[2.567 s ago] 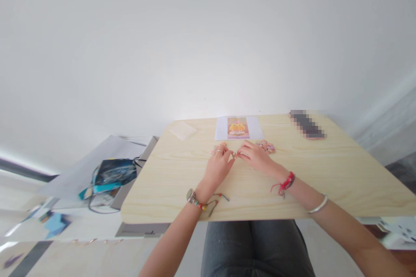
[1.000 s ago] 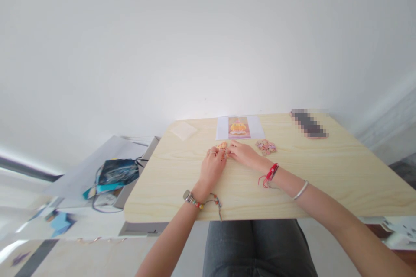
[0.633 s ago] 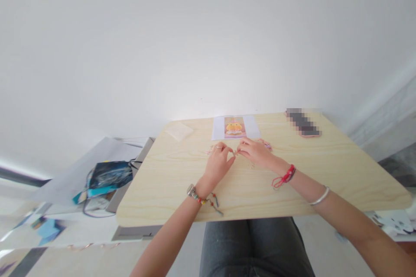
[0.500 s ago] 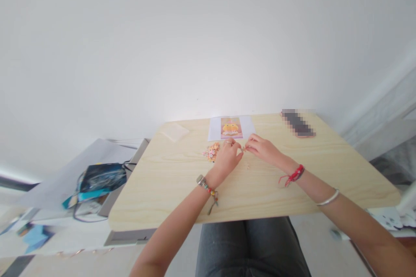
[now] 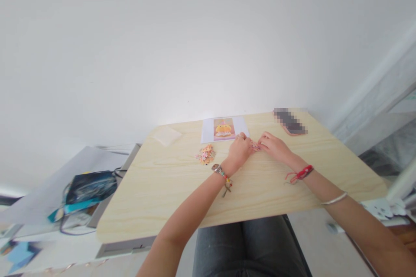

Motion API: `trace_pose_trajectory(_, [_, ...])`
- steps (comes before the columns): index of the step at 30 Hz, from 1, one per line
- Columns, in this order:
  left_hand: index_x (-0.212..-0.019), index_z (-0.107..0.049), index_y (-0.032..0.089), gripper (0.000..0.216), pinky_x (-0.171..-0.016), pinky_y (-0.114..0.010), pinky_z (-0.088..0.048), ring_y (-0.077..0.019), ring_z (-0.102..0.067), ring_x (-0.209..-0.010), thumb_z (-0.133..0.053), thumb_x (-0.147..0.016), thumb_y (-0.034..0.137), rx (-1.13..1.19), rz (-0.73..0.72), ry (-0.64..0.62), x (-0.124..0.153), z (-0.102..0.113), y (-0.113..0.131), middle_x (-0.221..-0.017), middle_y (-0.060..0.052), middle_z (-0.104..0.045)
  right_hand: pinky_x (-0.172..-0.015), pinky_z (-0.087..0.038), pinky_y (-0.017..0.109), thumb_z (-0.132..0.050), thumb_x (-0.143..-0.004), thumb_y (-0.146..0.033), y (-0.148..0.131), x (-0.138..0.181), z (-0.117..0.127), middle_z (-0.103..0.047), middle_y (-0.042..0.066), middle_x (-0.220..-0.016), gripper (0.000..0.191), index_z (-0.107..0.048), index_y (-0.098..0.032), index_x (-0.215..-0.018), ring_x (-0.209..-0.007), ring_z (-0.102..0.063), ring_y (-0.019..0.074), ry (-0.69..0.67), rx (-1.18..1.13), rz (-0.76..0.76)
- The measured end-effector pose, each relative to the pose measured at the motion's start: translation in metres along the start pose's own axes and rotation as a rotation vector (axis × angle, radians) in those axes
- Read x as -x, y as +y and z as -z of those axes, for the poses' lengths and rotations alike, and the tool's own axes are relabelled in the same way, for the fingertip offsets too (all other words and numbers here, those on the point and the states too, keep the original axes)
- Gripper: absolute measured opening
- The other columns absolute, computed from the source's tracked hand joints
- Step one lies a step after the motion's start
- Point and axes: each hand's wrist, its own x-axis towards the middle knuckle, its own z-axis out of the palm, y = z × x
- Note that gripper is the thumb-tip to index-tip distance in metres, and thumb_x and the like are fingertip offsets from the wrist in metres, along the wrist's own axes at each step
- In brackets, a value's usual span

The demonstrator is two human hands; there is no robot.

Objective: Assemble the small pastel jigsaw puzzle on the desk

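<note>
Both my hands rest on the pale wooden table (image 5: 182, 199), fingertips nearly meeting over a small pinkish pile of puzzle pieces (image 5: 255, 146). My left hand (image 5: 239, 150) is curled with its fingers pressed onto the pile. My right hand (image 5: 272, 146) pinches at the same pile from the right. What each pinch holds is too small to make out. A second pile of orange and pink pieces (image 5: 205, 154) lies to the left of my left hand. A printed picture sheet (image 5: 224, 129) with a yellow figure lies just behind my hands.
A phone (image 5: 290, 122) lies at the table's far right corner. A small clear bag (image 5: 166, 135) sits at the far left. A lower surface to the left holds a dark blue bag (image 5: 87, 187) and papers. My legs are under the near edge.
My hands have shifted from the left pile to the pinkish pile on the right. The left pile now lies uncovered. The view has swung, so the table sits further left.
</note>
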Motion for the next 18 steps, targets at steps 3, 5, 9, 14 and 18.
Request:
trace_pose_trajectory(3, [-0.099, -0.056, 0.015, 0.024, -0.079, -0.031, -0.045, -0.0184, -0.05, -0.091, -0.054, -0.077, 0.021, 0.055, -0.035, 0.026, 0.023, 0.011, -0.015, -0.098, -0.007, -0.048, -0.07, -0.042, 0.025, -0.041, -0.085, -0.024, -0.007, 0.007, 0.004, -0.053, 0.005, -0.087, 0.019, -0.06, -0.018, -0.082, -0.074, -0.054, 0.0133, 0.04, -0.01, -0.016])
trace_pose_trajectory(5, [-0.099, -0.056, 0.015, 0.025, -0.082, -0.032, -0.044, -0.0177, -0.051, -0.09, -0.056, -0.075, 0.02, 0.095, -0.028, 0.022, 0.043, 0.017, -0.027, -0.096, -0.007, -0.049, -0.069, -0.043, 0.025, -0.041, -0.085, -0.024, -0.018, 0.014, 0.005, -0.053, 0.005, -0.088, 0.02, -0.06, -0.018, -0.085, -0.074, -0.054, 0.0133, 0.055, -0.046, -0.005])
trace_pose_trajectory(9, [-0.095, -0.058, 0.016, 0.024, -0.082, -0.032, -0.044, -0.0173, -0.053, -0.086, -0.06, -0.072, 0.021, 0.121, 0.01, -0.057, 0.076, 0.021, -0.044, -0.092, -0.005, -0.05, -0.077, -0.042, 0.029, -0.045, -0.083, -0.024, -0.048, 0.024, -0.002, -0.054, 0.006, -0.096, 0.017, -0.06, -0.019, -0.088, -0.086, -0.054, 0.0162, -0.02, -0.132, 0.099])
trace_pose_trajectory(14, [-0.094, -0.059, 0.017, 0.023, -0.079, -0.031, -0.045, -0.0162, -0.054, -0.083, -0.059, -0.072, 0.02, 0.107, 0.013, -0.074, 0.088, 0.013, -0.044, -0.092, -0.006, -0.051, -0.075, -0.043, 0.031, -0.048, -0.082, -0.026, -0.072, 0.022, -0.014, -0.053, 0.008, -0.095, 0.016, -0.06, -0.017, -0.087, -0.082, -0.054, 0.0172, -0.141, -0.143, 0.12])
trace_pose_trajectory(18, [-0.088, -0.059, 0.017, 0.016, -0.075, -0.032, -0.046, -0.0182, -0.052, -0.085, -0.058, -0.074, 0.024, 0.049, -0.008, -0.045, 0.085, 0.007, -0.033, -0.092, -0.008, -0.053, -0.07, -0.042, 0.028, -0.048, -0.082, -0.023, -0.075, 0.017, -0.018, -0.053, 0.005, -0.087, 0.012, -0.059, -0.017, -0.082, -0.076, -0.053, 0.0148, -0.168, -0.193, 0.161])
